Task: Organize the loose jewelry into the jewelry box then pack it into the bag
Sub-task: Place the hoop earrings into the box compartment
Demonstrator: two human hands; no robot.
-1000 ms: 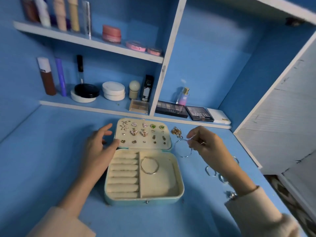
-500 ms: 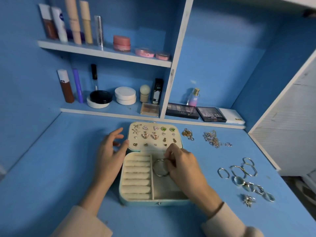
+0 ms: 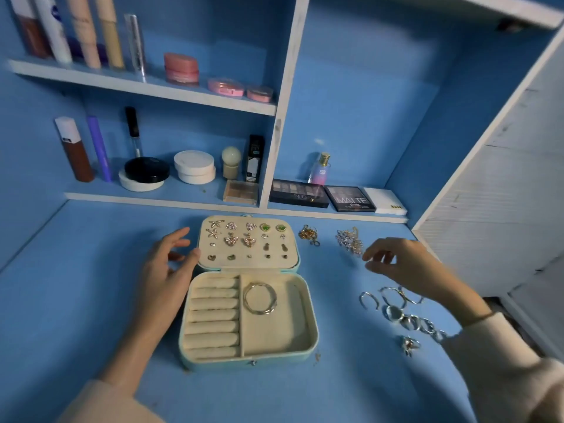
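Head view: open jewelry box (image 3: 308,346) mid-worktop, left hand (image 3: 166,277) spread against it, empty; right hand (image 3: 396,264) loosely open, empty, above silver chain (image 3: 349,241). Light, tangly, slippery; best pinched mid-heap.

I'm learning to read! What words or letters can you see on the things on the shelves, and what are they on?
"MATTE": on the dark eyeshadow palette.
"NUDES": on the long black palette, faint.
"SB": on the little perfume bottle.
Yellow print on the white box: too small to read.
Print on the black tube and the white tube on the top shelf: too blurred to read.
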